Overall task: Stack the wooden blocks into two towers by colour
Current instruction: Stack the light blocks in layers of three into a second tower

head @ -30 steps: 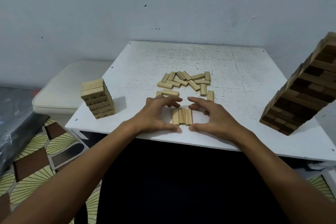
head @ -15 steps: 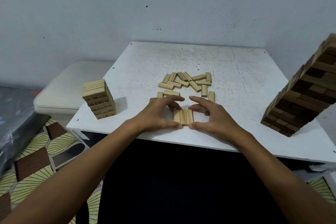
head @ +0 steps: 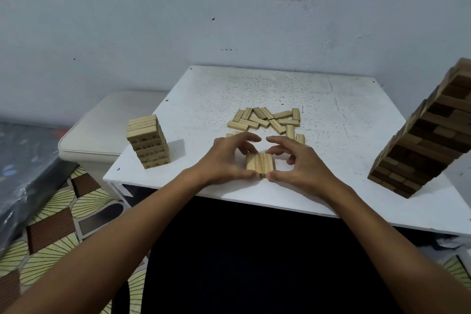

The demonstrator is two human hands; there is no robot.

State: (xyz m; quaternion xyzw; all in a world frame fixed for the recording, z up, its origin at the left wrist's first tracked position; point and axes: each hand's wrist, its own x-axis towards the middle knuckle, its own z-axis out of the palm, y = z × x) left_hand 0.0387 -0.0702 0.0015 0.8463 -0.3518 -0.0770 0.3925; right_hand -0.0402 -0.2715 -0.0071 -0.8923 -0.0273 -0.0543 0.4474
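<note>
Three light wooden blocks lie side by side as a flat row (head: 260,163) near the table's front edge. My left hand (head: 224,160) and my right hand (head: 300,163) cup this row from both sides, thumbs meeting at its near end and fingers curled over its far end. Behind the hands lies a loose pile of light blocks (head: 267,121). A short light tower (head: 149,141) stands at the table's left. A tall dark brown tower (head: 430,140) stands at the right.
The white speckled table (head: 254,89) stands against a pale wall. A cream cushioned stool (head: 102,130) sits to its left, beside a dark plastic-covered object (head: 23,166). The floor mat has a patterned print.
Both hands have closed in on the three blocks, pressing them together into a tight row. The thumbs now meet at the near end.
</note>
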